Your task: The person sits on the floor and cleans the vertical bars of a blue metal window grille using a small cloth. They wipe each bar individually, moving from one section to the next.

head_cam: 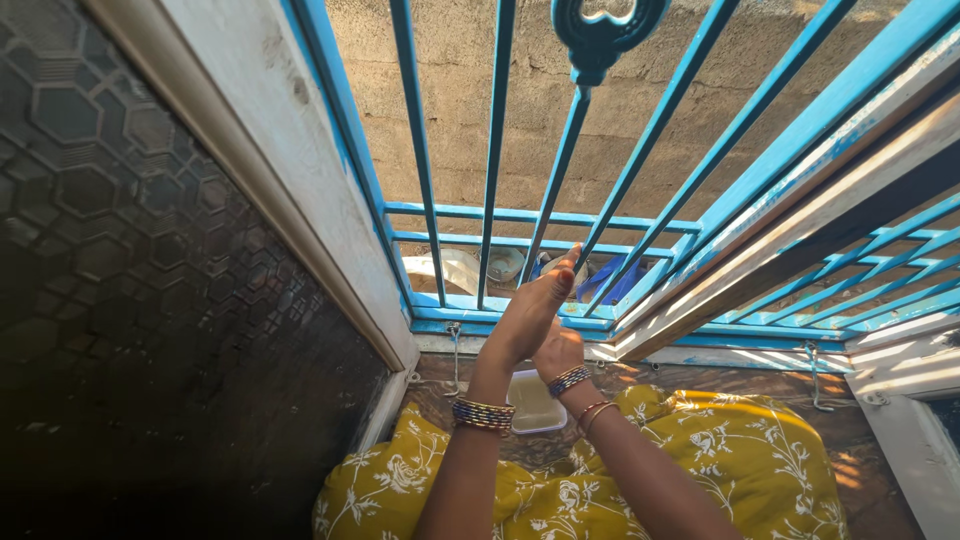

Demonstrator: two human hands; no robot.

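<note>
A blue window grille [600,200] fills the far side. Near it, the left hand [530,315] stretches flat, fingers straight and together, pressed against the right hand [558,350] behind it. A white container [535,405] sits just below the wrists.

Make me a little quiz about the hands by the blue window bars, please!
1. True or false: the left hand and right hand are pressed together.
2. What colour is the window grille? A red, B blue, C green.
3. What lies below the wrists on the yellow flowered cloth?

Key: 1 true. 2 B. 3 A small white container.
</note>
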